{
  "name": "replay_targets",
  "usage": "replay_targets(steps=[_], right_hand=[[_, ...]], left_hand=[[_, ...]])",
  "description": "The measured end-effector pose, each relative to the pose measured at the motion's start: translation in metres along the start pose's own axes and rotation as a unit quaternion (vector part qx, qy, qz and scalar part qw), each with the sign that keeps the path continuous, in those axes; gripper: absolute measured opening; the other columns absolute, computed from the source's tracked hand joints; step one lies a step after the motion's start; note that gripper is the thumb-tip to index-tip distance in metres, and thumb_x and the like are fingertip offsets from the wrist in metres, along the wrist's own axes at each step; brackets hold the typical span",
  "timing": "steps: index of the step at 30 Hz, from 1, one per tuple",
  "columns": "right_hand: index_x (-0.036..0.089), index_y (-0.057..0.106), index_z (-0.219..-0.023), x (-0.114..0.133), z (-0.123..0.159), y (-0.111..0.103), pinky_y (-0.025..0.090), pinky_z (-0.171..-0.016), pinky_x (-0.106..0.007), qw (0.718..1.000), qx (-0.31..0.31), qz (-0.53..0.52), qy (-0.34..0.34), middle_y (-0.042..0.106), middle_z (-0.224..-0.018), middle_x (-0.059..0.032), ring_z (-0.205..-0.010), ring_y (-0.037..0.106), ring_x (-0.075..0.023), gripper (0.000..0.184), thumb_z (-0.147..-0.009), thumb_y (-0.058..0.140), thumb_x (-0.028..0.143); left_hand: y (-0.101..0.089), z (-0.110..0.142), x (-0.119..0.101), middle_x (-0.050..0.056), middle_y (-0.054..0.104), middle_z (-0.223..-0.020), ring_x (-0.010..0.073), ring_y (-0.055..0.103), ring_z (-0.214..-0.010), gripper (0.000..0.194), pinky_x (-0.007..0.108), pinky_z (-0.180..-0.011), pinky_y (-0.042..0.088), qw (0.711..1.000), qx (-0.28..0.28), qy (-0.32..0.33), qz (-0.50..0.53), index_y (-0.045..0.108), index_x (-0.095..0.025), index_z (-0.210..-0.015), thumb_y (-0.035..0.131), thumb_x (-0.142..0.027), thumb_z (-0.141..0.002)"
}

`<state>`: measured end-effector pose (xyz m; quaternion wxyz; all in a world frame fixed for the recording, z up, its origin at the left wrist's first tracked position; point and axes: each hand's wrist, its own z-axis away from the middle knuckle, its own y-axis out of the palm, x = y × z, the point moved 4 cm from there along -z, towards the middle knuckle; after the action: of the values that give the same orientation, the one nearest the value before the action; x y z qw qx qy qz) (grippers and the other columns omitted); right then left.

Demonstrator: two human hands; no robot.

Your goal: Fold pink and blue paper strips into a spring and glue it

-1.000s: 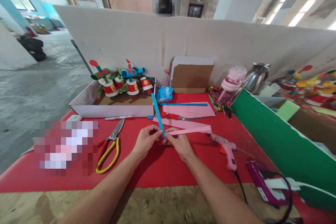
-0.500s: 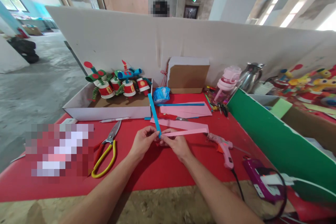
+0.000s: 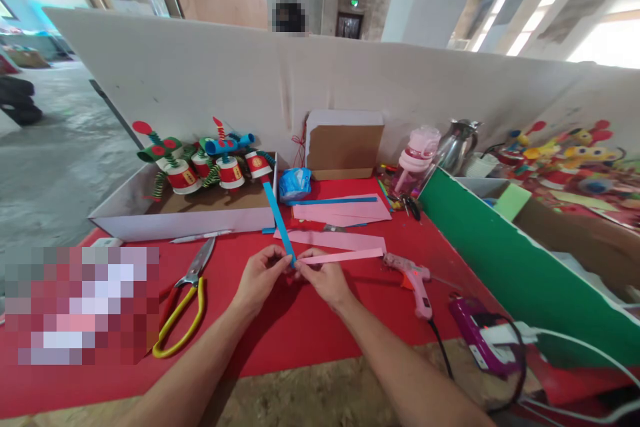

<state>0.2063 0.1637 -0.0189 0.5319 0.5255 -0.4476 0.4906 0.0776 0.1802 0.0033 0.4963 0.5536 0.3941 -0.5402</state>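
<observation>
My left hand point(image 3: 259, 276) and my right hand point(image 3: 323, 278) meet over the red table point(image 3: 300, 320), fingers pinched together. Between them they hold the joined ends of a blue paper strip point(image 3: 277, 219), which slants up and to the left, and a pink paper strip point(image 3: 345, 256), which runs out to the right. Both hands are closed on that joint. More pink paper point(image 3: 340, 212) and another blue strip point(image 3: 335, 200) lie flat just behind the hands.
Yellow-handled scissors point(image 3: 183, 303) lie left of my hands, and a pink glue gun point(image 3: 413, 278) to the right. A white box point(image 3: 175, 213) of paper-cup figures stands at the back left. A cardboard box point(image 3: 344, 145), pink bottle point(image 3: 415, 159), metal kettle point(image 3: 455, 145) and green board point(image 3: 500, 260) are on the right.
The view has swung to the right, so everything sits further left in the picture. My hands keep the same pinch on the blue and pink strips.
</observation>
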Motion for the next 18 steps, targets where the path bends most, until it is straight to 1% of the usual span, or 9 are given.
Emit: replay_targets(steps=[4, 9, 12, 16, 18], right_hand=[[0.020, 0.058, -0.078, -0.001, -0.002, 0.001, 0.051, -0.063, -0.028, 1.000, 0.006, -0.011, -0.008, 0.066, -0.067, 0.0011, -0.061, 0.064, -0.0146, 0.026, -0.069, 0.068, 0.042], [0.020, 0.057, -0.076, 0.001, -0.001, 0.001, 0.052, -0.064, -0.029, 1.000, 0.015, -0.009, -0.007, 0.066, -0.067, 0.0010, -0.062, 0.065, -0.0153, 0.027, -0.067, 0.069, 0.043], [0.020, 0.056, -0.075, 0.005, 0.001, 0.000, 0.051, -0.062, -0.028, 1.000, -0.004, 0.002, -0.007, 0.066, -0.067, 0.0009, -0.061, 0.064, -0.0157, 0.026, -0.068, 0.068, 0.043], [0.020, 0.057, -0.072, 0.011, 0.002, -0.004, 0.050, -0.060, -0.027, 0.998, -0.051, 0.026, -0.020, 0.063, -0.061, 0.0021, -0.059, 0.062, -0.0148, 0.022, -0.071, 0.066, 0.040], [0.021, 0.057, -0.070, 0.012, 0.003, -0.005, 0.050, -0.061, -0.027, 0.997, -0.056, 0.033, -0.028, 0.062, -0.059, 0.0025, -0.058, 0.061, -0.0143, 0.021, -0.071, 0.066, 0.040]], left_hand=[[0.000, 0.000, -0.001, 0.000, 0.059, -0.057, 0.0137, 0.055, -0.055, 0.032, 0.027, -0.058, 0.045, 1.000, 0.004, 0.005, -0.003, 0.055, -0.017, -0.062, 0.072, -0.044, -0.064], [0.000, 0.000, 0.000, 0.000, 0.059, -0.055, 0.0131, 0.054, -0.054, 0.033, 0.027, -0.057, 0.045, 1.000, 0.002, -0.005, 0.008, 0.056, -0.016, -0.062, 0.073, -0.044, -0.062], [0.002, 0.001, -0.001, 0.000, 0.058, -0.056, 0.0128, 0.054, -0.055, 0.033, 0.027, -0.057, 0.045, 1.000, 0.005, -0.003, 0.012, 0.057, -0.016, -0.064, 0.073, -0.045, -0.063], [0.004, 0.002, -0.002, 0.000, 0.059, -0.060, 0.0119, 0.052, -0.054, 0.033, 0.026, -0.055, 0.045, 1.000, 0.027, -0.009, 0.002, 0.060, -0.016, -0.071, 0.072, -0.045, -0.063], [0.004, 0.002, -0.002, 0.002, 0.061, -0.061, 0.0117, 0.051, -0.054, 0.033, 0.025, -0.054, 0.044, 0.999, 0.037, -0.014, -0.014, 0.062, -0.015, -0.071, 0.072, -0.046, -0.064]])
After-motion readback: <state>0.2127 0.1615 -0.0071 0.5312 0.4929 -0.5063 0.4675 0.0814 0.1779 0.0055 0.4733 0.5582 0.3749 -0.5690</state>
